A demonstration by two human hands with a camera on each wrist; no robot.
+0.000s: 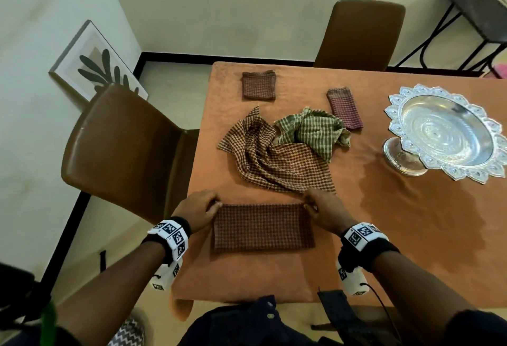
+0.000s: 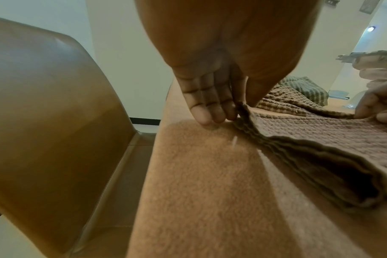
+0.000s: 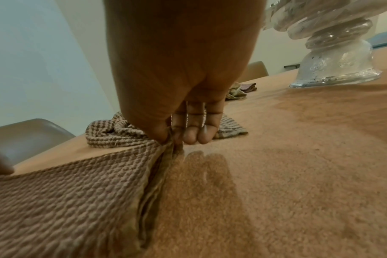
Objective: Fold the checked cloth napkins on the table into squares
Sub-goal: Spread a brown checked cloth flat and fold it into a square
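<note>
We see a brown-red checked napkin [image 1: 262, 227] lying flat on the orange-covered tabletop [image 1: 411, 236], folded into a long rectangle at the near edge. Our left hand [image 1: 199, 210] pinches its far left corner: in the left wrist view the thumb and forefinger close on the layered edge [image 2: 245, 118] while the other fingers [image 2: 201, 111] hang curled beside it, their tips at the tabletop. Our right hand [image 1: 323, 210] pinches the far right corner in the same way; the right wrist view shows the stacked layers [image 3: 168, 148] caught between thumb and forefinger, the remaining fingers [image 3: 196, 132] loosely bent just above the tabletop.

Just beyond this napkin lies a crumpled orange-brown checked napkin [image 1: 274, 159], its near corner reaching close to our right hand, and touching it on the far right a crumpled green checked napkin [image 1: 312, 131]. Farther back are two folded ones: a brown square [image 1: 258, 85] near the far edge and a dark red rectangle [image 1: 345, 108] just beside the green napkin.

To the right stands a silver pedestal bowl [image 1: 411, 115] with a scalloped rim; we see nothing in it but its own embossed rings. Brown chairs stand at the left side [image 1: 123, 148] and the far side [image 1: 359, 35].
</note>
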